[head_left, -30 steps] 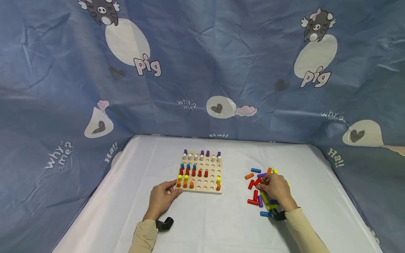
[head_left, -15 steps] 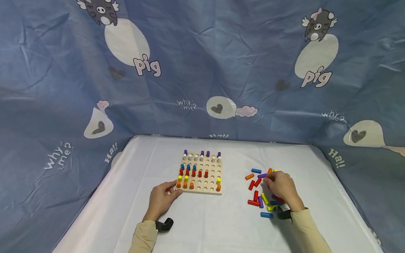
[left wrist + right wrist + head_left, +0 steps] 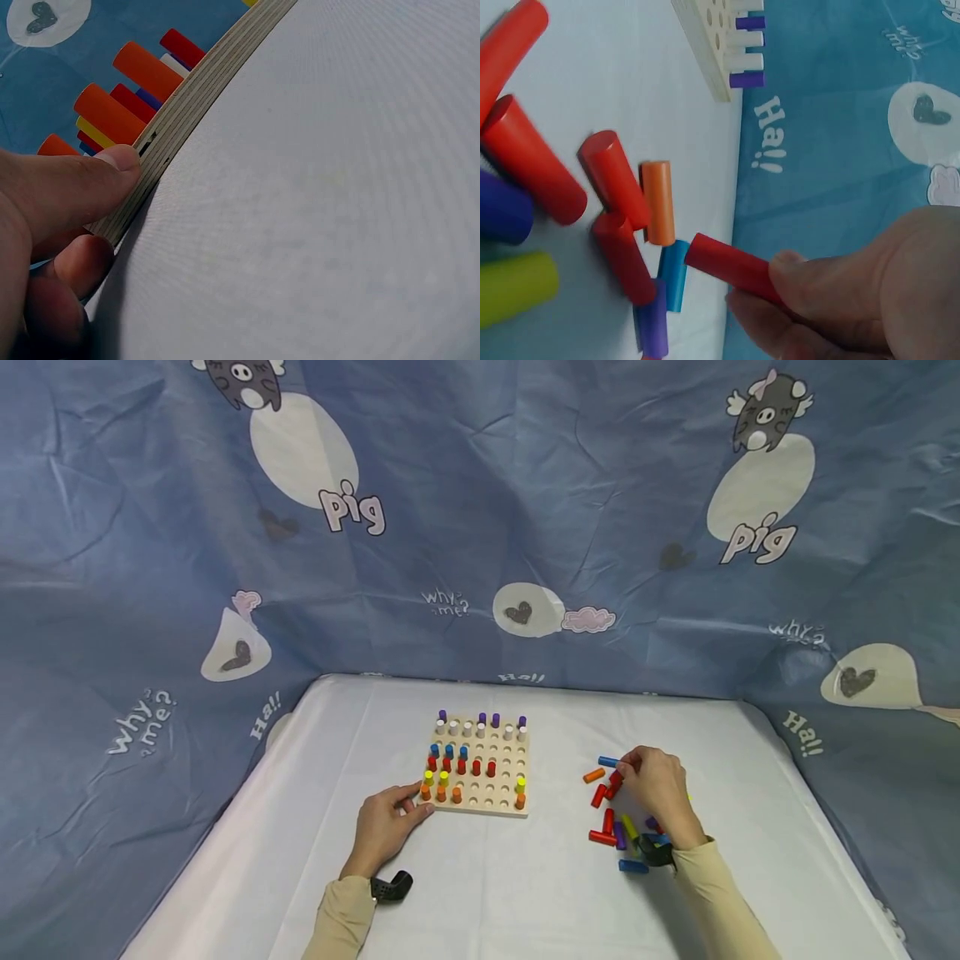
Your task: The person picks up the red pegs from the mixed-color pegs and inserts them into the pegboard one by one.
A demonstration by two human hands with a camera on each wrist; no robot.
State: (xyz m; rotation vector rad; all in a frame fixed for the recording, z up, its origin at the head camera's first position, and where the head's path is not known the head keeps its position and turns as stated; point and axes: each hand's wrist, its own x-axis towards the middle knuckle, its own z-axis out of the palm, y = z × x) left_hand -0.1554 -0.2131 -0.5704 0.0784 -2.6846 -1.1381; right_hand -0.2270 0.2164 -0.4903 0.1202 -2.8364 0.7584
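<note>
1. The right hand (image 3: 658,787) pinches a red peg (image 3: 731,264) near loose pegs (image 3: 615,180) on the tabletop (image 3: 480,885).
2. The left hand (image 3: 386,827) grips the near left corner of the wooden board (image 3: 495,812), which holds upright pegs (image 3: 476,768).

I faced creased blue sheeting (image 3: 427,485) on three sides, printed with pigs (image 3: 768,414), pale blobs (image 3: 300,452), grey hearts (image 3: 517,612) and lettering (image 3: 352,508); a white tabletop (image 3: 480,893) spread before me.

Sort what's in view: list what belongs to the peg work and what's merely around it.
Belongs:
wooden pegboard, held at a corner by the left hand
pegs standing in it
red peg in the right hand's grip
loose pegs

Merely around:
white tablecloth
blue printed backdrop
black wrist devices
</note>
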